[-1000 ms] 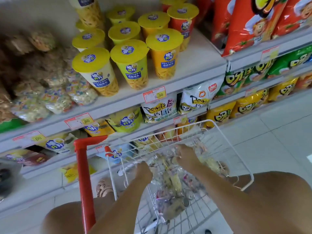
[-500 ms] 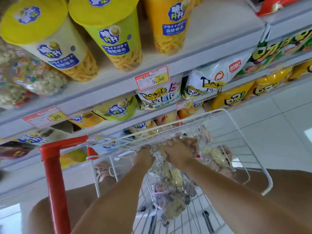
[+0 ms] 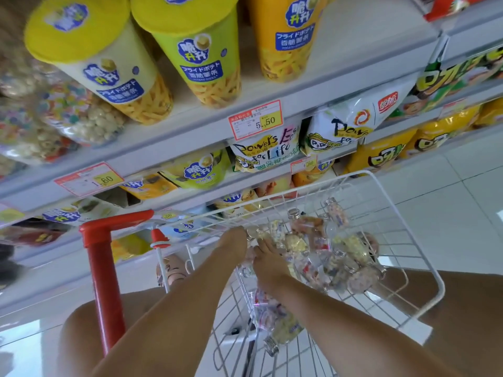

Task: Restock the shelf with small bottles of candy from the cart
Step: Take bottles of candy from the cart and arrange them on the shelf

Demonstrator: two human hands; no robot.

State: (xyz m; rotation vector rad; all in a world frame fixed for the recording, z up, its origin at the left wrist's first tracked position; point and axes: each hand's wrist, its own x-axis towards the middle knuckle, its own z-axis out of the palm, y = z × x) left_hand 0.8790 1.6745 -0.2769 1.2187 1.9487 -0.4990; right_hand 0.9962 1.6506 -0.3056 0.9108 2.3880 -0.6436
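A: Head view first. Which step is this?
B: Pick-up. The left hand (image 3: 234, 239) and right hand (image 3: 269, 261) are both down inside the cart (image 3: 441, 291), in among the small bottles (image 3: 313, 248).
A: Grip?
B: I can't tell for either hand. The fingers are buried in the heap or hidden behind the knuckles. The left hand's fingertips sit right at one silver cap, but whether they have closed on it doesn't show.
A: Where's the candy?
B: All of it is in the cart's wire basket, heaped on the side nearer the shelf (image 3: 190, 126), with one bottle lying lower down by itself. I see none on the shelf.
A: Next move?
B: My guess is to get a firm hold on one or two bottles, lift them clear of the rim, then find a free spot on the shelf. They're smooth and jumbled, so others may roll.
A: Counts?
B: Two hands. I can pick out at least eight bottle caps, but the bottles overlap too much for an exact total. Three snack tubs (image 3: 196, 50) are in view above, there's one red handle (image 3: 104, 268), and two price tags (image 3: 255, 119) are readable.
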